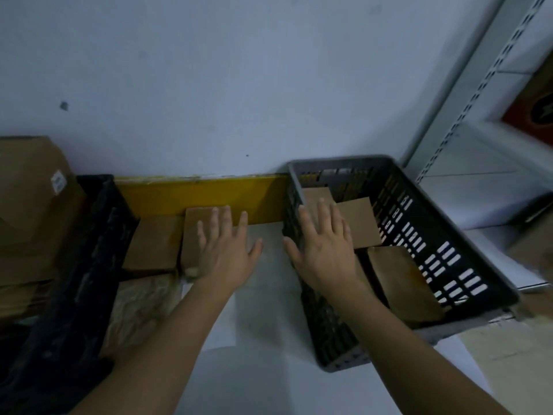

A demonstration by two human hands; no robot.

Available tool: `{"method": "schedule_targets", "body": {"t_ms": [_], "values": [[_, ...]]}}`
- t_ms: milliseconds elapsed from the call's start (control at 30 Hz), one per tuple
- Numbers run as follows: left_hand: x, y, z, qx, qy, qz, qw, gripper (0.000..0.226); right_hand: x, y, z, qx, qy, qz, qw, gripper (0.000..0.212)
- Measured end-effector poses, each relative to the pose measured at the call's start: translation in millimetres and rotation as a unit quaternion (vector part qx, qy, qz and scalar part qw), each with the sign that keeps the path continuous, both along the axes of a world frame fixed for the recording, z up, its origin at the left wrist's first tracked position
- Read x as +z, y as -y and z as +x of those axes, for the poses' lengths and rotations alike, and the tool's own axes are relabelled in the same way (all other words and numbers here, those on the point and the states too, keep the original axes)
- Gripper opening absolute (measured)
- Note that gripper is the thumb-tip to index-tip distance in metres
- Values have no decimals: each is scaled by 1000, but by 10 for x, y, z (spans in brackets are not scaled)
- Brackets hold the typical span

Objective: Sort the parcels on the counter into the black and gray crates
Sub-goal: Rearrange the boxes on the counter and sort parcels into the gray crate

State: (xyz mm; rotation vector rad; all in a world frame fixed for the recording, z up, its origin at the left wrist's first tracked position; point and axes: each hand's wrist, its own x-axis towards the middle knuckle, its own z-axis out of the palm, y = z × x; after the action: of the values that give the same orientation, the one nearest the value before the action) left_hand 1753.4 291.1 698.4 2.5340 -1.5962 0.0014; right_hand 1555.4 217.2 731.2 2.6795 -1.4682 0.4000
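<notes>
My left hand (226, 250) lies flat with the fingers spread, palm down on a brown cardboard parcel (194, 232); it grasps nothing, it only rests there. My right hand (321, 250) is also open and flat, fingers apart, above the near left wall of the gray crate (329, 333). It holds nothing, and I cannot tell if it touches the rim.

The parcel under my left hand is a flat rectangle of matte cardboard. Just beside it, on the left, a second parcel (152, 244) of the same kind lies against the black crate (74, 280). Both sit on the white counter (263, 369), before a yellow strip (194, 194) along the wall.

The gray crate is plastic with slotted walls. Inside are flat brown parcels: one at the back (315, 194), partly behind my fingers, one in the middle (360, 221), and one near the front (401, 283).

The black crate is very dark and its inside is hard to make out. A big cardboard box (30, 199) at the left is cut off by the edge. The metal shelving (466, 121) at the right is blurred.
</notes>
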Motion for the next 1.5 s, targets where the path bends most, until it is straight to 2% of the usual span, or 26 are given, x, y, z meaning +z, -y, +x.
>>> {"method": "schedule_targets", "body": {"t_ms": [133,367,500,633,733,867,1000,1167,1267,1400,1500], "values": [[151,340,-378,7,4,-26,1000,83,43,592,-513,-28,-7,19,999,85],[264,901,-1147,35,-30,-35,998,84,-402,1575,-1409,-60,-95,103,988,84],[251,1053,-1447,37,-51,-24,998,82,-687,1960,-1704,-68,-132,175,973,91],[189,1166,-1544,44,-61,11,997,83,-869,2214,-1676,-66,-148,247,955,104],[100,1215,-1570,42,-57,24,997,82,-1021,2313,-1529,-67,-113,309,942,111],[-30,1217,-1563,53,-46,34,997,81,-1160,2420,-1420,-86,-56,342,934,100],[-87,1250,-1554,52,-42,34,997,80,-1215,2482,-1419,-131,-20,398,908,98],[-123,1237,-1586,43,-40,26,998,79,-1258,2544,-1415,-153,63,444,881,120],[-120,1226,-1571,44,-34,16,998,78,-1264,2629,-1358,-143,110,467,865,121],[-138,1229,-1563,39,-40,12,998,78,-1222,2628,-1426,-152,155,451,866,123],[-127,1229,-1583,38,-44,12,998,77,-1070,2623,-1530,-148,187,403,884,113]]}}
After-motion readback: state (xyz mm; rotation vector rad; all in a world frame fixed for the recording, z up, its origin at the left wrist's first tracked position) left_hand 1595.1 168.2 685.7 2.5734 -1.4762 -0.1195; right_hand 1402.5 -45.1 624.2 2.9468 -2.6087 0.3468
